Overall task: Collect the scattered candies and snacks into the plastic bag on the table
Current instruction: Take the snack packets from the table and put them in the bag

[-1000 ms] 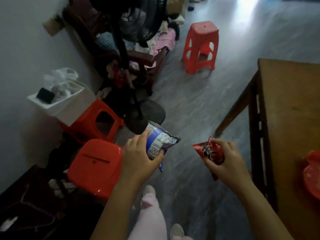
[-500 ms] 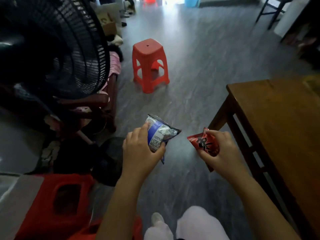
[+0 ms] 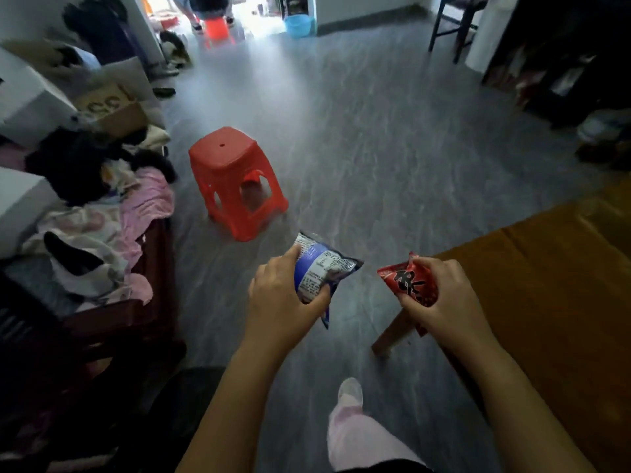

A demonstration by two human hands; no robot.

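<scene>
The table [image 3: 546, 285] corner is nearer now. Fingers of the left hand [image 3: 283, 295] still curl round the blue pack [image 3: 321, 268], the right hand [image 3: 447, 298] round the red pack [image 3: 409, 281]. No bag shows yet.

The left hand [image 3: 283, 302] is covering the lower left part of the blue snack packet [image 3: 322, 268], and the packet's small print is blurring beyond reading. The fingers [image 3: 435, 268] of the right hand [image 3: 444, 298] are hiding the rear part of the red packet [image 3: 406, 281]. The worktop [image 3: 563, 302] is running off the right and bottom edges. The top edge is cropping the chair [image 3: 450, 25], and the dark shelving [image 3: 553, 63] beside it is sinking into shadow.
</scene>
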